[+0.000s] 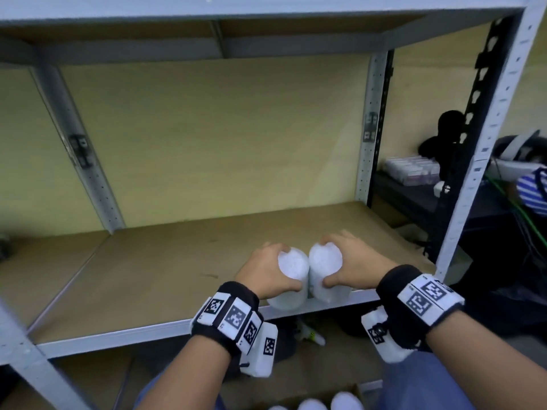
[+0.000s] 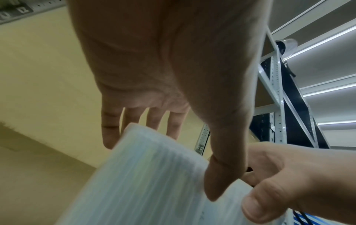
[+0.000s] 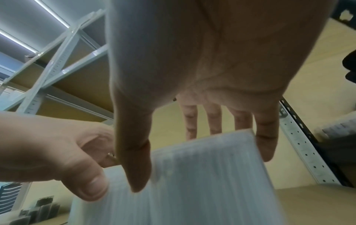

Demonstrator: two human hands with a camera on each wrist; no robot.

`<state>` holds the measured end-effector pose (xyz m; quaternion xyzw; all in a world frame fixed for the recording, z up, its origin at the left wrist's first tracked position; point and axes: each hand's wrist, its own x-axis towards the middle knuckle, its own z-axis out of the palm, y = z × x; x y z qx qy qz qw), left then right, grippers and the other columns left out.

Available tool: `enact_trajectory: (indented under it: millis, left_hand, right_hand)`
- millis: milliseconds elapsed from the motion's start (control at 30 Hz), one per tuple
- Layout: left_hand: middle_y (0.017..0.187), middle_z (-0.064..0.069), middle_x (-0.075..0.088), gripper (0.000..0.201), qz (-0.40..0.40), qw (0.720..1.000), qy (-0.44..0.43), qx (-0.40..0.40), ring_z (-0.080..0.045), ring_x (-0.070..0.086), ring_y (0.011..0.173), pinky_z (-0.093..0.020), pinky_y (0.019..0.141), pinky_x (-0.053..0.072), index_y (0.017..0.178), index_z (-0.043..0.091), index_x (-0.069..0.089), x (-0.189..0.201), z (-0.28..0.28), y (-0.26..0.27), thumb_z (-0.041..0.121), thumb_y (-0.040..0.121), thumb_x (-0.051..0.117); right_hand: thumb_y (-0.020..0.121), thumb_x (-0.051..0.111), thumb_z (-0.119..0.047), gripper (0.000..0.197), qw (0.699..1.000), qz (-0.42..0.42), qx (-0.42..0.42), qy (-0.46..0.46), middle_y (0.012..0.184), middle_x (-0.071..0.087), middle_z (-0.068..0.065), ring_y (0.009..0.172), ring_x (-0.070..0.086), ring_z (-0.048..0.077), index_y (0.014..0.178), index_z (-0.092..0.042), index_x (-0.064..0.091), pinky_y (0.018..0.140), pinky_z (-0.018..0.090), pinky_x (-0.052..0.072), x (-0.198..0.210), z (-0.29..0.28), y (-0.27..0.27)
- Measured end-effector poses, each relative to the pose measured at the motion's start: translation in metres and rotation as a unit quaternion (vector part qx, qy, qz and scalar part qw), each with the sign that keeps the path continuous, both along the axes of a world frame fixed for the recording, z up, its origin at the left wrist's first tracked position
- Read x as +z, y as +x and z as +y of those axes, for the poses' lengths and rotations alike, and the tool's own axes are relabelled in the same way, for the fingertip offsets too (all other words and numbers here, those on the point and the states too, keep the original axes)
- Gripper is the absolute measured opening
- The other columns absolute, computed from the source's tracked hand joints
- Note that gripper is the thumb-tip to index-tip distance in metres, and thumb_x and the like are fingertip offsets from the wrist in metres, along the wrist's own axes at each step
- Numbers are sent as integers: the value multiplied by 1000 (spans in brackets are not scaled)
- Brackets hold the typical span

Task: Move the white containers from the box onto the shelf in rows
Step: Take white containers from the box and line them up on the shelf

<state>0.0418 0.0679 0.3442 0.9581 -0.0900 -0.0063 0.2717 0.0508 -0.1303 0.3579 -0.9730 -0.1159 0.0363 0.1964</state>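
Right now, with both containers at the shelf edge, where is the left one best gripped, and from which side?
Take the left container round its upper body, from above. It stands upright at the shelf edge, against the right container, so the inner side is blocked; the left hand grips it thumb in front, fingers behind.

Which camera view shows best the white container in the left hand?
The head view: the left container shows whole at the shelf front edge, gripped by the left hand, beside the right container. The left wrist view shows its ribbed side, blurred; the right wrist view barely shows it.
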Motion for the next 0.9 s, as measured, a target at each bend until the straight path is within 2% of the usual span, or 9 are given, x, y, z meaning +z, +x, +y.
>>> enact_trajectory:
  millis: [67,233,500,600,733,800,900]
  left_hand:
    - [133,4,46,73,10,1000,-1,15,-17,48,118,-25,82,40,132,25,47,-3,3,11,38,66,77]
    - [137,2,44,73,36,999,-2,37,-20,47,122,-31,93,44,131,24,47,-14,7,36,36,66,77]
    - [137,7,41,71,39,999,-9,24,-17,45,122,-26,88,41,132,27,44,-27,14,48,37,69,76]
    - [138,6,40,73,41,999,-1,14,-17,42,125,-32,98,42,133,26,42,-27,15,49,40,70,75]
    - [140,5,37,78,58,998,13,-8,-20,36,131,-39,108,37,138,24,39,-25,17,46,45,71,74]
    - [142,6,34,74,42,999,21,-14,-19,32,134,-39,110,34,138,25,39,-25,17,39,46,75,70]
    - [135,7,39,57,-11,999,34,-11,-16,32,130,-34,108,33,134,24,46,-24,15,29,41,82,64]
  right_hand:
    - [63,81,-39,81,1000,5,-4,10,128,41,-3,120,45,23,134,-28,44,95,35,45,-4,5,15]
    - [66,81,-34,78,999,22,3,31,136,42,-2,122,46,20,135,-24,46,93,30,43,-21,14,46]
    - [69,76,-42,75,999,35,12,35,143,40,-8,131,36,23,136,-29,44,108,38,36,-41,12,63]
    - [72,73,-45,77,999,40,22,15,147,34,-8,134,32,24,139,-30,39,111,39,33,-40,11,61]
    - [74,69,-53,79,998,39,13,-40,157,17,-8,142,19,29,142,-39,31,112,47,22,-31,11,49]
    - [76,66,-54,70,999,9,5,-45,152,23,-7,137,22,26,138,-39,37,108,45,24,-25,11,41]
    - [84,61,-45,45,998,-45,10,-47,135,41,-6,127,33,20,125,-32,52,105,37,29,-21,9,34]
